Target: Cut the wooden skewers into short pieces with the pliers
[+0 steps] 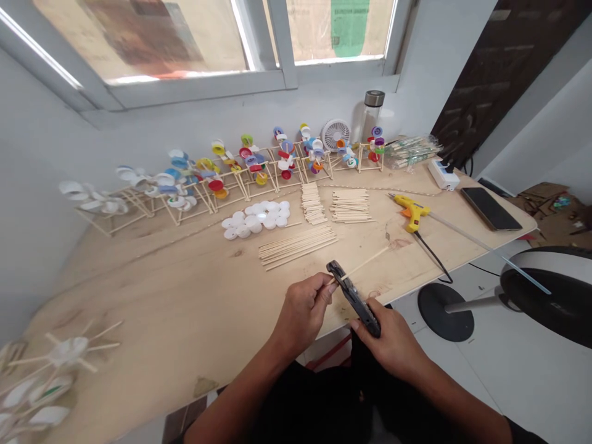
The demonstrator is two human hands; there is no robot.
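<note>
My left hand (305,308) is closed, pinching a thin wooden stick (370,261) near its end. The stick runs to the right, crossing the head of a dark, pliers-like hand tool (354,299). My right hand (393,339) wraps around the lower end of that tool, just over the table's front edge. Beyond my hands lie a bundle of long sticks (298,248) and two piles of shorter sticks, a narrow pile (313,203) and a wider pile (350,205). White bottle caps (256,219) are grouped to the left of these.
Several stick frames with colourful cap wheels (252,159) line the wall. A yellow glue gun (411,211) with a long glue stick, a phone (491,208) and a power adapter (444,175) are at right. Stick-and-cap wheels (69,353) lie front left. A fan (550,296) stands beside the table.
</note>
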